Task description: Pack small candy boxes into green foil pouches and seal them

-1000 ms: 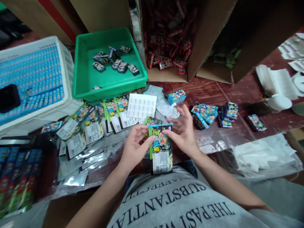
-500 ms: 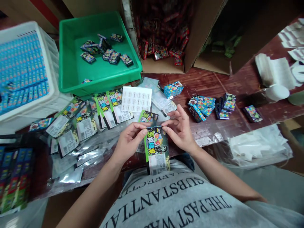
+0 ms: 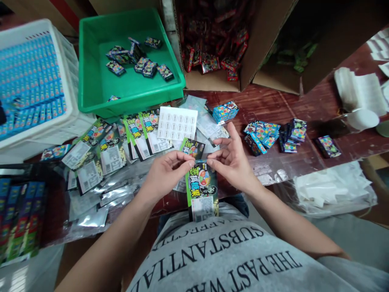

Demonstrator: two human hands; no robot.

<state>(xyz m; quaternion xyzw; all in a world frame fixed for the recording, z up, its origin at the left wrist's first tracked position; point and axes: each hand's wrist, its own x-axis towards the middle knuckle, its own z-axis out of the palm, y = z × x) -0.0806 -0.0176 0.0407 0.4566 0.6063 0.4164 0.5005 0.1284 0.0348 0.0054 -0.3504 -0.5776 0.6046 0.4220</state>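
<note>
A black and green printed candy bag (image 3: 202,190) hangs in front of my shirt, its white label at the bottom. My left hand (image 3: 170,173) is closed, thumb and forefinger pinching the bag's top edge near the middle. At the right end of that edge, my right hand (image 3: 233,165) pinches with thumb and forefinger, its other fingers raised apart. Just beyond the hands lies another printed bag (image 3: 193,148), partly covered. A white sheet of round stickers (image 3: 177,123) rests on more bags (image 3: 138,132) behind my left hand.
A green bin (image 3: 130,103) holds several small dark boxes. To its left stands a white crate (image 3: 68,81) of blue boxes. Cardboard boxes (image 3: 212,83) with red packs stand at the back. Small blue boxes (image 3: 263,134) and dark boxes (image 3: 294,134) lie on the right.
My left hand has slid inward along the bag's top edge, closer to my right hand. The whole view has shifted slightly. Both hands keep their pinch on the bag.
</note>
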